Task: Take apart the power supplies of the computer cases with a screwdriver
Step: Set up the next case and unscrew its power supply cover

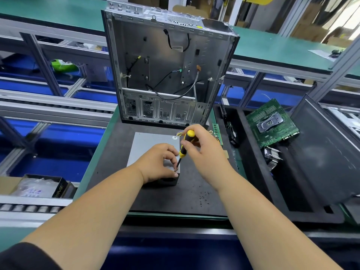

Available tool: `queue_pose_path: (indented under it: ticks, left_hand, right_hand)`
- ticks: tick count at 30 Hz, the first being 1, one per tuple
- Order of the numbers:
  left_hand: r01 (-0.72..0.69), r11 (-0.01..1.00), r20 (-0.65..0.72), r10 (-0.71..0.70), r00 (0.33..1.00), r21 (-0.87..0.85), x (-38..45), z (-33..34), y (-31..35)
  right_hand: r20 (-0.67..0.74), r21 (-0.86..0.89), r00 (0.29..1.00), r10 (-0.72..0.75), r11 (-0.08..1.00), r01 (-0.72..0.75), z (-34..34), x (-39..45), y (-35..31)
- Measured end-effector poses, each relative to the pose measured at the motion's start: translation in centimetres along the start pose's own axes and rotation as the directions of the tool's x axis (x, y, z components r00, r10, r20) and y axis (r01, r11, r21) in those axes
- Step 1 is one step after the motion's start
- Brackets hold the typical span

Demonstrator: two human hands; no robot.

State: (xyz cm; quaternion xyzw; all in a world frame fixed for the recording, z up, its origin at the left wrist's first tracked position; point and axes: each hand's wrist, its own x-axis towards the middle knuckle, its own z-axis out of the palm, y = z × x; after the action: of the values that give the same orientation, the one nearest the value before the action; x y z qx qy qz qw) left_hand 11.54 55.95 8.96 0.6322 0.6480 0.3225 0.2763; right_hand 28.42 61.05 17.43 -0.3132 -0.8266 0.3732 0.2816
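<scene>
A grey metal power supply [150, 145] lies flat on the black mat [194, 191] in front of me. My right hand [206, 151] grips the yellow-and-black screwdriver [185, 145] by its handle, tip down at the supply's near right corner. My left hand [159, 162] rests on that corner, its fingers curled round the edge beside the tip. Coloured wires [178, 133] leave the supply's far right corner. Behind it an emptied computer case [167, 65] stands upright with loose cables inside.
A black tray [311, 162] at the right holds a green motherboard [272, 123], a heatsink [272, 156] and a small fan [232, 134]. Several small screws [204, 197] lie on the mat. A box of bags [39, 186] sits at the left by roller conveyors.
</scene>
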Motion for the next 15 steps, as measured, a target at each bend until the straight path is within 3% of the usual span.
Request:
queue_pose_path:
  ticks: [3, 5, 8, 15]
  left_hand:
    - [0.002, 1.000, 0.008, -0.002, 1.000, 0.006, 0.1, 0.1, 0.0]
    - [-0.016, 1.000, 0.009, 0.016, 1.000, 0.015, 0.1, 0.3, 0.0]
    - [-0.014, 1.000, -0.006, 0.014, 1.000, 0.024, 0.2, 0.4, 0.2]
    - [-0.010, 1.000, -0.009, 0.010, 1.000, -0.014, 0.2, 0.2, 0.1]
  right_hand:
    - [0.068, 0.152, 0.992, 0.106, 0.982, -0.116, 0.5, 0.4, 0.2]
    - [0.120, 0.388, 0.984, 0.129, 0.907, -0.166, 1.2, 0.6, 0.3]
    - [0.080, 0.624, 0.991, 0.107, 0.770, -0.133, 2.4, 0.8, 0.3]
    - [0.149, 0.739, 0.985, 0.085, 0.652, -0.168, 3.0, 1.3, 0.3]
